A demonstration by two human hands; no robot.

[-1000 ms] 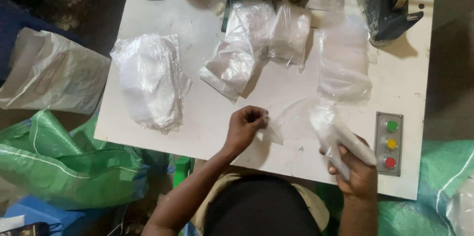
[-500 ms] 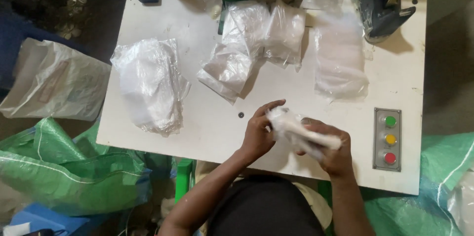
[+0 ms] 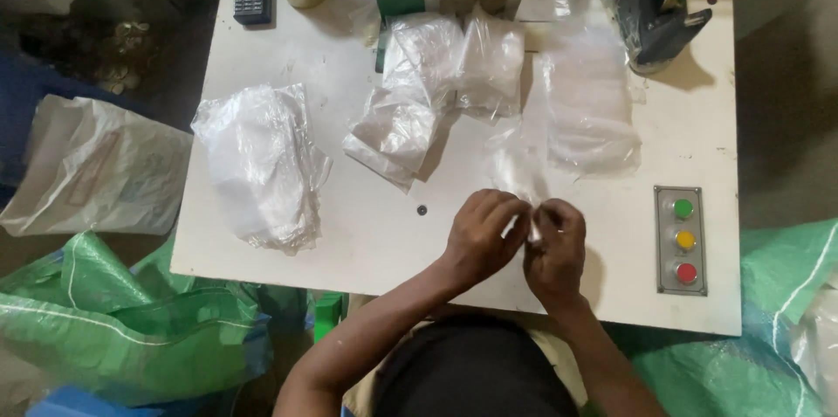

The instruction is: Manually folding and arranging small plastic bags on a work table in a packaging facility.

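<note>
Clear plastic bag (image 3: 534, 227) now between both hands

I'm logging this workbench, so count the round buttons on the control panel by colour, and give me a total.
Green button: 1
Yellow button: 1
Red button: 1
Total: 3, in one column on the grey panel at the white table's right side, just right of the right hand.
</note>
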